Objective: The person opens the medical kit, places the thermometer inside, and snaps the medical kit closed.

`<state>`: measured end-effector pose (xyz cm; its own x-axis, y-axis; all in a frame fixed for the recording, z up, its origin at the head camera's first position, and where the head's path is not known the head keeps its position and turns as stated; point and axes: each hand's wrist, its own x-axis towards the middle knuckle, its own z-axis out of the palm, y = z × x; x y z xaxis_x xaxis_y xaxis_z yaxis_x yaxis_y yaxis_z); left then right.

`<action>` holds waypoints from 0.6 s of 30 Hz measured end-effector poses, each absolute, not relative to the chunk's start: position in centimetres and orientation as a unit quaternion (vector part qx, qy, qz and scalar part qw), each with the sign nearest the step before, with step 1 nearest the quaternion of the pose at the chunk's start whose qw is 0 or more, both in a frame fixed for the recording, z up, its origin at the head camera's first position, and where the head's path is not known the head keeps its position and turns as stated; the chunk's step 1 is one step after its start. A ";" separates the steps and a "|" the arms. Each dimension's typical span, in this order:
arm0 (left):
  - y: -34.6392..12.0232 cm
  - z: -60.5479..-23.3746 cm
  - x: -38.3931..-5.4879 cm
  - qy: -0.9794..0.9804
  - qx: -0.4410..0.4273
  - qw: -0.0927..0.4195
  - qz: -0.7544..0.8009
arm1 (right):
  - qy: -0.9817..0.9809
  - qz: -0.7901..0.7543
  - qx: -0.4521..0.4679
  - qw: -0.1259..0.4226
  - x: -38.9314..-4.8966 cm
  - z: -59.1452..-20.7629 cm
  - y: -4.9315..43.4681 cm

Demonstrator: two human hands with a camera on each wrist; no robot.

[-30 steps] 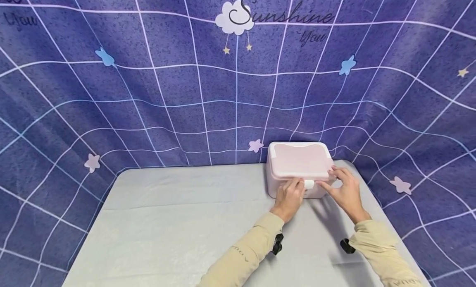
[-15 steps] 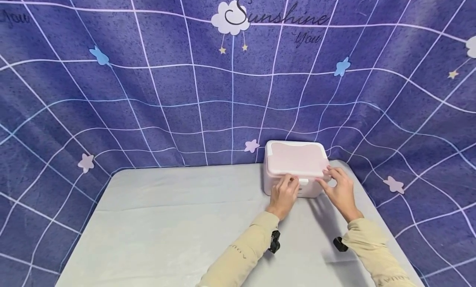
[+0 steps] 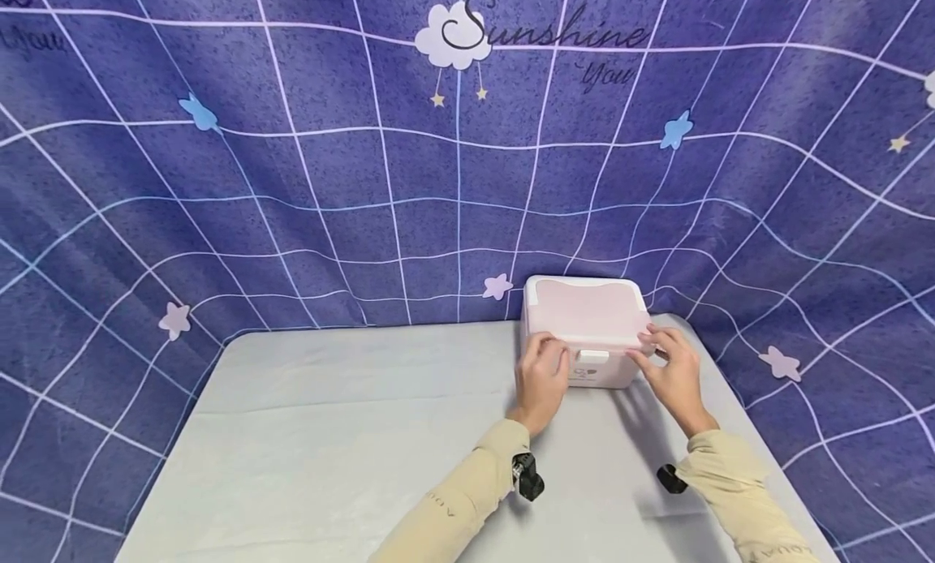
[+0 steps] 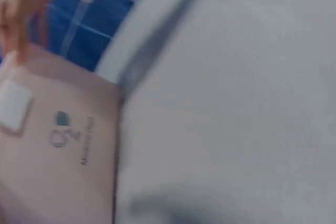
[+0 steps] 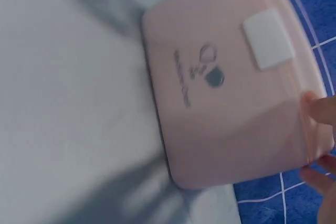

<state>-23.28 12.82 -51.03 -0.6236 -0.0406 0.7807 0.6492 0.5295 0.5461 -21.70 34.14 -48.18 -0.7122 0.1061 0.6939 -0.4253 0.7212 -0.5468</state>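
Note:
A pale pink medicine box (image 3: 590,311) with a white-trimmed lid stands at the back right of the table, its lid down. The white latch (image 3: 593,356) at the front middle is uncovered. Beneath it, a pill logo and small lettering (image 5: 202,72) show in the right wrist view. My left hand (image 3: 539,384) holds the lid's front left corner with thumb and fingers; its fingertips are partly hidden. At the front right corner my right hand (image 3: 675,380) pinches the lid rim, thumb in front and fingers at the side.
The box rests on a table with a pale cover (image 3: 329,433). Close behind it hangs a purple-blue gridded curtain (image 3: 365,182), which also runs along both sides. A black wrist camera (image 3: 526,478) sits below my left wrist, another camera (image 3: 670,479) below my right.
My left hand has moved left from beside the latch to the lid's front left corner, uncovering the logo. My right hand has stayed at the right corner, and the box has not visibly moved.

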 end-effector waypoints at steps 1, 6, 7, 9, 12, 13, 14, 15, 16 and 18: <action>12.6 -50.8 -23.3 -0.777 -0.168 0.379 -0.473 | -0.853 0.380 0.078 0.350 -21.5 -48.1 34.1; 11.6 -50.2 -23.7 -0.777 -0.089 0.296 -0.549 | -0.846 0.465 0.009 0.259 -21.1 -47.8 34.2; 11.4 -50.2 -23.7 -0.778 -0.089 0.282 -0.555 | -0.843 0.476 0.000 0.249 -21.1 -47.8 34.4; 11.2 -50.4 -23.8 -0.777 -0.095 0.265 -0.564 | -0.841 0.486 -0.015 0.236 -21.1 -47.9 34.6; 11.2 -50.6 -23.7 -0.773 -0.102 0.259 -0.570 | -0.837 0.498 -0.027 0.227 -21.3 -47.9 35.0; 11.2 -50.6 -23.6 -0.772 -0.104 0.257 -0.573 | -0.835 0.502 -0.030 0.226 -21.4 -47.8 35.2; 11.2 -50.6 -23.5 -0.770 -0.106 0.255 -0.576 | -0.831 0.508 -0.032 0.225 -21.5 -47.8 35.3; 11.3 -50.6 -23.5 -0.769 -0.107 0.252 -0.578 | -0.827 0.514 -0.033 0.224 -21.6 -47.8 35.3; 11.2 -50.7 -23.5 -0.769 -0.110 0.250 -0.578 | -0.825 0.518 -0.034 0.224 -21.6 -47.7 35.3; 10.9 -50.8 -23.6 -0.773 -0.118 0.240 -0.576 | -0.819 0.529 -0.033 0.221 -21.5 -47.6 35.2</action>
